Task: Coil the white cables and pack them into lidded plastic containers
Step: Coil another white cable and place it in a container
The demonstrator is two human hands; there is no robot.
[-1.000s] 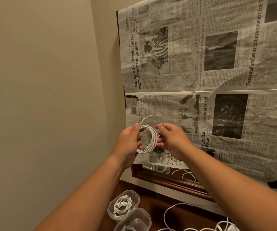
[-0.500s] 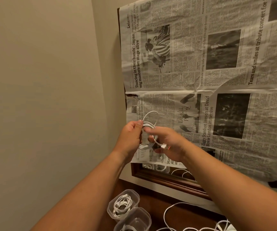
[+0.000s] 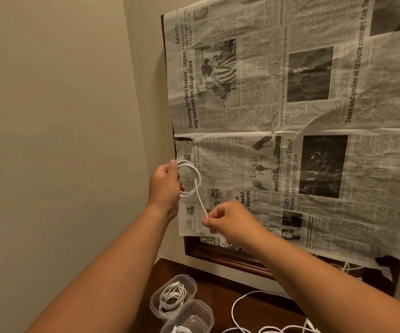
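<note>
**Operator:** I read the left hand (image 3: 166, 186) as closed on the coiled white cable (image 3: 190, 179), thumb and fingers pinching the stacked loops on their left side. The right hand (image 3: 227, 221), below and to the right of that pinch, has thumb and forefinger nipped together on the loose tail of the same cable.

**Assistant:** Handling properties?

**Operator:** Judged light, limp, smooth-jacketed. The loops will likely spring apart if the pinch slackens (thin cord has a little memory). I would hold across all turns at once, not a single strand, and grip the tail close to its end for the wrap.

**Assistant:** Destination?

**Operator:** Well below both grips: an open container (image 3: 173, 298) holding a coiled cable, a second container (image 3: 189, 318) touching its near side, contents partly visible. Loose cables (image 3: 261, 326) lie right of those on the dark tabletop (image 3: 220, 292). No lids in view.
</note>
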